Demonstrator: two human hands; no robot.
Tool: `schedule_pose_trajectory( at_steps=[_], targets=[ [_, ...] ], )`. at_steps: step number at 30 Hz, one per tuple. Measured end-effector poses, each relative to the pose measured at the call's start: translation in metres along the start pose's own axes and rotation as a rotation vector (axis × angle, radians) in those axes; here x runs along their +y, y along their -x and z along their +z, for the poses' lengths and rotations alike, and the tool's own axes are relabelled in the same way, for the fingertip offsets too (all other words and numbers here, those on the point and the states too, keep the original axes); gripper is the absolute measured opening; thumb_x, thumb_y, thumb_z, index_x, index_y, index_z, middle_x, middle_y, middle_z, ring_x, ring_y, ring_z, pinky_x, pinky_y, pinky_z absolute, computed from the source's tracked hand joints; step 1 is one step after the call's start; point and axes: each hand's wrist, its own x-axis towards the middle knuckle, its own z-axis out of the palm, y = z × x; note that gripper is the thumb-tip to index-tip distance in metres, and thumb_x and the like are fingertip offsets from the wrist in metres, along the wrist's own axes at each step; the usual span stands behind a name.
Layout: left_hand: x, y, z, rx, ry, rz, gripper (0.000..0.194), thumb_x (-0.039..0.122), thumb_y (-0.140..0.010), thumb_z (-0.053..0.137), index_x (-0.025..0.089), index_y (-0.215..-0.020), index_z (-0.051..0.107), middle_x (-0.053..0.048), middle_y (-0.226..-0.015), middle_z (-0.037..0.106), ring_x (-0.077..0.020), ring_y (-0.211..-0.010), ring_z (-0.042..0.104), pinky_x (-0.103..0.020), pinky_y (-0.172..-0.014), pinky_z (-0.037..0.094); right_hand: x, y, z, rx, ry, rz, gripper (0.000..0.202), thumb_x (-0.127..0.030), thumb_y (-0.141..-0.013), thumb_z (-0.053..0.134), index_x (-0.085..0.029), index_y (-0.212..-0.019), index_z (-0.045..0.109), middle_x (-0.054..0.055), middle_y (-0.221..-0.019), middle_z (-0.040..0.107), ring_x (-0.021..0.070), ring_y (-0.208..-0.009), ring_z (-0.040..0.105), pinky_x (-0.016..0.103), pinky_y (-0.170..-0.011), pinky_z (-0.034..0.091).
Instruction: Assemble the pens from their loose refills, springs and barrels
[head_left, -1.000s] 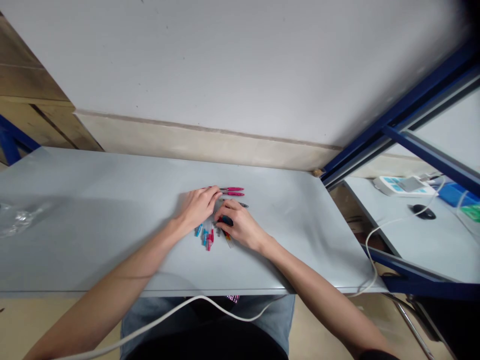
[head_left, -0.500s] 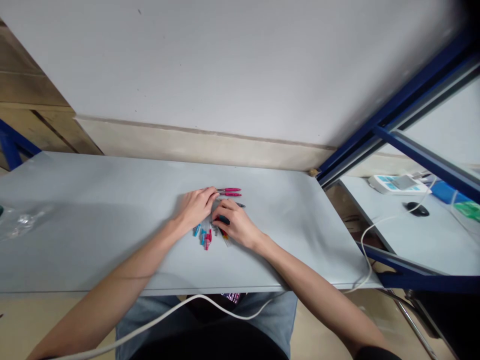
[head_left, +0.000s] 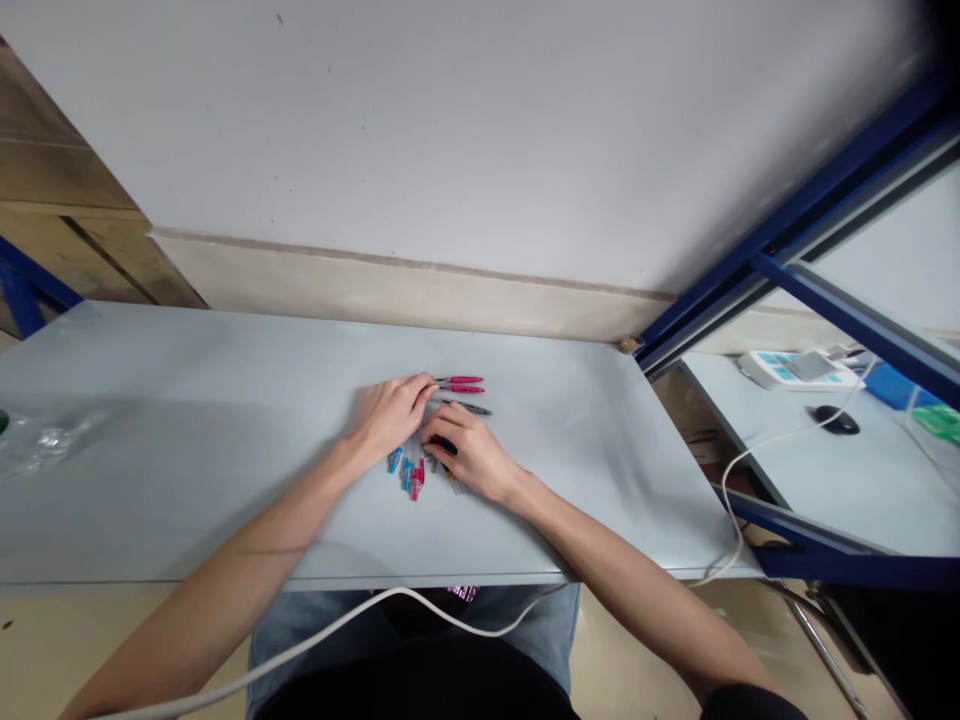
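Two pink pens [head_left: 463,384] lie side by side on the grey table, a black pen [head_left: 474,408] just nearer me. Over the left ends of the pens, my left hand [head_left: 396,408] rests with its fingers curled together and the fingertips on them. My right hand [head_left: 472,450] is bent in a pinch close to the left one; a dark piece shows under its fingers, but what it grips is mostly hidden. Blue pen parts [head_left: 407,474] and a pink pen part [head_left: 417,480] lie below the hands. Some yellowish and clear pieces are partly covered by my right hand.
A clear plastic bag [head_left: 49,440] lies at the table's left. A white cable [head_left: 397,594] crosses in front of me and runs up at right. Beyond the blue frame [head_left: 757,255], a second table holds a white device [head_left: 799,368] and a black mouse [head_left: 836,420].
My right hand has shifted slightly down, showing more of the black pen and covering more of the coloured pieces under it. My left hand stays in place.
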Motion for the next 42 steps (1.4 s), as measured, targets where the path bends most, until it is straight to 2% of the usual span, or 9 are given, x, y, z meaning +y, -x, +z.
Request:
schedule_pose_trajectory(
  at_steps=[4, 7, 13, 15, 18, 23, 28, 32, 42],
  targets=[
    [-0.001, 0.0, 0.001, 0.02, 0.03, 0.025, 0.032, 0.038, -0.105, 0.041, 0.027, -0.098, 0.069, -0.002, -0.088, 0.077, -0.0191, -0.072, 0.068, -0.027, -0.058, 0.036, -0.002, -0.001, 0.0, -0.011, -0.033, 0.026, 0.016, -0.009, -0.096, 0.058, -0.02, -0.088, 0.066, 0.003, -0.086, 0.067, 0.0205, -0.087, 0.056, 0.035, -0.086, 0.049],
    [-0.002, 0.0, -0.001, 0.009, 0.042, 0.02, 0.031, 0.035, -0.106, 0.04, 0.026, -0.101, 0.069, -0.003, -0.091, 0.077, -0.0198, -0.075, 0.07, -0.027, -0.06, 0.038, -0.005, 0.0, -0.001, 0.047, -0.09, 0.049, 0.013, -0.012, -0.096, 0.059, -0.021, -0.093, 0.067, 0.004, -0.09, 0.068, 0.0199, -0.088, 0.06, 0.036, -0.088, 0.049],
    [0.002, 0.001, -0.004, -0.013, 0.121, 0.107, 0.029, 0.022, -0.104, 0.042, 0.027, -0.124, 0.063, -0.003, -0.106, 0.078, -0.0201, -0.091, 0.073, -0.028, -0.074, 0.046, -0.003, -0.001, -0.011, 0.483, -0.298, 0.217, 0.013, -0.022, -0.096, 0.062, -0.022, -0.102, 0.074, 0.006, -0.101, 0.069, 0.019, -0.092, 0.064, 0.033, -0.081, 0.051],
    [0.004, 0.002, -0.004, -0.003, 0.145, 0.145, 0.029, 0.021, -0.104, 0.042, 0.026, -0.123, 0.063, -0.003, -0.108, 0.077, -0.0202, -0.094, 0.073, -0.029, -0.077, 0.048, 0.0, -0.002, -0.015, 0.609, -0.366, 0.291, 0.014, -0.026, -0.095, 0.064, -0.022, -0.1, 0.076, 0.006, -0.101, 0.07, 0.0193, -0.092, 0.065, 0.033, -0.08, 0.052],
    [0.008, 0.003, -0.003, -0.005, 0.178, 0.18, 0.026, 0.021, -0.105, 0.04, 0.024, -0.117, 0.063, -0.004, -0.104, 0.076, -0.02, -0.092, 0.072, -0.03, -0.076, 0.048, 0.005, -0.003, -0.018, 0.693, -0.549, 0.395, 0.016, -0.034, -0.092, 0.068, -0.021, -0.097, 0.076, 0.006, -0.098, 0.072, 0.0205, -0.092, 0.069, 0.034, -0.084, 0.054],
    [0.011, 0.003, -0.003, -0.033, 0.167, 0.204, 0.025, 0.024, -0.106, 0.037, 0.023, -0.114, 0.061, -0.005, -0.102, 0.075, -0.0205, -0.089, 0.07, -0.031, -0.074, 0.047, 0.009, -0.006, -0.018, 0.661, -0.749, 0.518, 0.021, -0.038, -0.085, 0.075, -0.019, -0.093, 0.075, 0.005, -0.086, 0.076, 0.0205, -0.082, 0.071, 0.034, -0.076, 0.055],
    [0.013, 0.004, -0.005, -0.03, 0.145, 0.228, 0.03, 0.035, -0.109, 0.035, 0.023, -0.109, 0.062, -0.004, -0.1, 0.072, -0.0187, -0.088, 0.068, -0.03, -0.073, 0.047, 0.011, -0.006, -0.017, 0.59, -0.772, 0.512, 0.021, -0.038, -0.081, 0.078, -0.019, -0.089, 0.076, 0.005, -0.089, 0.077, 0.0178, -0.079, 0.068, 0.031, -0.075, 0.053],
    [0.012, 0.004, -0.003, -0.019, 0.127, 0.25, 0.031, 0.031, -0.109, 0.035, 0.023, -0.104, 0.065, -0.004, -0.098, 0.072, -0.0174, -0.087, 0.068, -0.028, -0.072, 0.046, 0.012, -0.005, -0.017, 0.535, -0.796, 0.495, 0.022, -0.04, -0.081, 0.078, -0.019, -0.09, 0.077, 0.005, -0.087, 0.077, 0.0183, -0.081, 0.068, 0.032, -0.077, 0.053],
    [0.013, 0.005, -0.002, -0.03, 0.126, 0.234, 0.03, 0.029, -0.108, 0.038, 0.023, -0.103, 0.066, -0.004, -0.095, 0.072, -0.0185, -0.082, 0.068, -0.029, -0.069, 0.044, 0.012, -0.005, -0.015, 0.596, -0.789, 0.519, 0.022, -0.039, -0.081, 0.079, -0.018, -0.089, 0.077, 0.005, -0.086, 0.076, 0.0168, -0.075, 0.066, 0.03, -0.074, 0.053]
  ],
)
